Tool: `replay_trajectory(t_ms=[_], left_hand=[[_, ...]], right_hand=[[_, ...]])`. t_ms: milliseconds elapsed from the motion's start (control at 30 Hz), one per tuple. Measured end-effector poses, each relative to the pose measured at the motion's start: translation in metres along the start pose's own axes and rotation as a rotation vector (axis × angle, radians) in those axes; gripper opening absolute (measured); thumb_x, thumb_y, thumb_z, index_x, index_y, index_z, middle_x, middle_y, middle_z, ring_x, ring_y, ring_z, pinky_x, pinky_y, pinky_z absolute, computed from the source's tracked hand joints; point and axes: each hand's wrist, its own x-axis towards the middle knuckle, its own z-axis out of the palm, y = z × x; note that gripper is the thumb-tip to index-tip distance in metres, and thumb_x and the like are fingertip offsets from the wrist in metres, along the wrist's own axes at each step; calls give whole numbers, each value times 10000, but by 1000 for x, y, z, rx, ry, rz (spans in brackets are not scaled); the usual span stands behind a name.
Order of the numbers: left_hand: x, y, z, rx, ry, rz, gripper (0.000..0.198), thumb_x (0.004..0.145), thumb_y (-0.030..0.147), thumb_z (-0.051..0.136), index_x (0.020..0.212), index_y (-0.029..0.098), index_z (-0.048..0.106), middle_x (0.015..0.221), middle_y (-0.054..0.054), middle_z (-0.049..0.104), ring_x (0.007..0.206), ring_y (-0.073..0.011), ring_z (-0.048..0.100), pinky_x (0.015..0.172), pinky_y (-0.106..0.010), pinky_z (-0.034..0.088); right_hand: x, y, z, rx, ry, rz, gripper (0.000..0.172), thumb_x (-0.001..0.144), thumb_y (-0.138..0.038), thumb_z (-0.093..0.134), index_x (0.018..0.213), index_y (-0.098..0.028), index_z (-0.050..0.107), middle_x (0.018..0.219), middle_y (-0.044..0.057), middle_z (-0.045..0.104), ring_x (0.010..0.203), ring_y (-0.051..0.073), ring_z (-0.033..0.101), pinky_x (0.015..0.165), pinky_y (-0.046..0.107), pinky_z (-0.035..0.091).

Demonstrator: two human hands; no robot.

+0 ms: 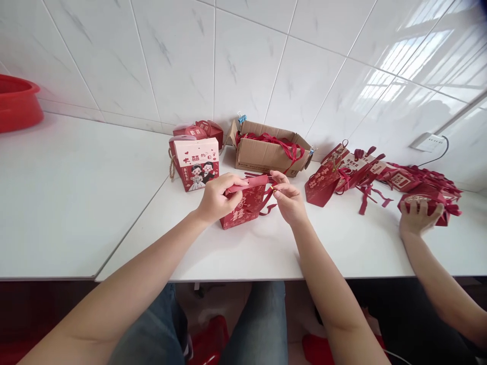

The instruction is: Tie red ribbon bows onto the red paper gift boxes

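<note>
A small red paper gift box (249, 208) with pale lettering stands on the white table in front of me. My left hand (220, 197) is closed on its folded top edge, thumb in front and fingers behind. At the box's right side, my right hand (289, 200) pinches a dark red ribbon (266, 201) between thumb and fingertips. A tiny gold-coloured piece shows at those fingertips, too small to name. Ribbon ends hang beside the box, and its far side is hidden.
Behind stands an open cardboard box (262, 161) of red ribbons. Left of it are a wedding-print box (200, 165) and other red boxes. More red boxes (322, 185) lie to the right, where another person's hand (420, 218) rests on one. A red basin (19, 104) sits far left.
</note>
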Motion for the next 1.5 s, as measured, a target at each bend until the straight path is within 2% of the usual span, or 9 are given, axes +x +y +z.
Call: replay_trajectory(t_ms=[133, 267, 333, 400, 467, 667, 1267, 1500], left_hand=[[-4, 2, 3, -34, -57, 58, 190, 719, 133, 552, 885, 183, 630, 931, -75, 692, 849, -193, 655, 757, -324, 516], [-8, 6, 7, -42, -65, 38, 114, 794, 150, 526, 883, 193, 582, 907, -69, 682, 822, -174, 652, 741, -306, 513], [-10, 9, 9, -48, -45, 30, 190, 816, 137, 521, 997, 193, 535, 906, -62, 678, 819, -162, 656, 740, -290, 513], [-11, 12, 11, -84, -34, 25, 343, 823, 118, 526, 1149, 186, 443, 909, -56, 678, 821, -154, 659, 747, -281, 513], [-11, 14, 13, -130, -44, 31, 429, 832, 99, 522, 1223, 183, 367, 906, -51, 680, 818, -145, 661, 747, -274, 513], [-10, 14, 13, -180, -42, 90, 445, 825, 73, 533, 1223, 174, 359, 881, -50, 672, 775, -130, 656, 677, -238, 513], [-12, 14, 14, -136, -26, 116, 446, 832, 79, 533, 1226, 181, 351, 870, -48, 672, 788, -137, 657, 739, -269, 524], [-14, 15, 15, -144, -50, 120, 445, 838, 79, 524, 1236, 184, 355, 899, -54, 679, 792, -137, 669, 727, -261, 537]], right_hand=[[-6, -6, 14, -40, -78, -16, 103, 713, -388, 774, 767, -317, 722, 1317, -26, 533, 1276, 233, 458, 1084, 467, 371], [-10, -12, 25, -138, -29, -21, 91, 717, -364, 775, 778, -308, 735, 1318, -13, 536, 1275, 242, 462, 1101, 467, 356], [-11, -14, 28, -158, -11, -41, 72, 722, -343, 774, 775, -306, 742, 1307, -8, 542, 1278, 245, 460, 1113, 471, 343], [-12, -16, 29, -165, -31, -57, 60, 725, -320, 774, 779, -312, 748, 1309, -8, 536, 1266, 248, 473, 1114, 478, 348], [-13, -16, 30, -187, -58, -67, 68, 732, -305, 770, 796, -321, 753, 1323, -10, 522, 1267, 253, 472, 1104, 483, 368], [-14, -13, 30, -228, -28, -149, 97, 750, -283, 753, 834, -332, 752, 1301, -8, 537, 1264, 251, 478, 1094, 486, 385], [-13, -15, 23, -352, -23, -220, 48, 755, -293, 746, 802, -291, 738, 1282, 26, 549, 1236, 264, 506, 1023, 491, 449], [-14, -16, 24, -463, -56, -320, 31, 787, -287, 714, 800, -294, 741, 1260, 32, 551, 1211, 264, 523, 1024, 508, 442]])
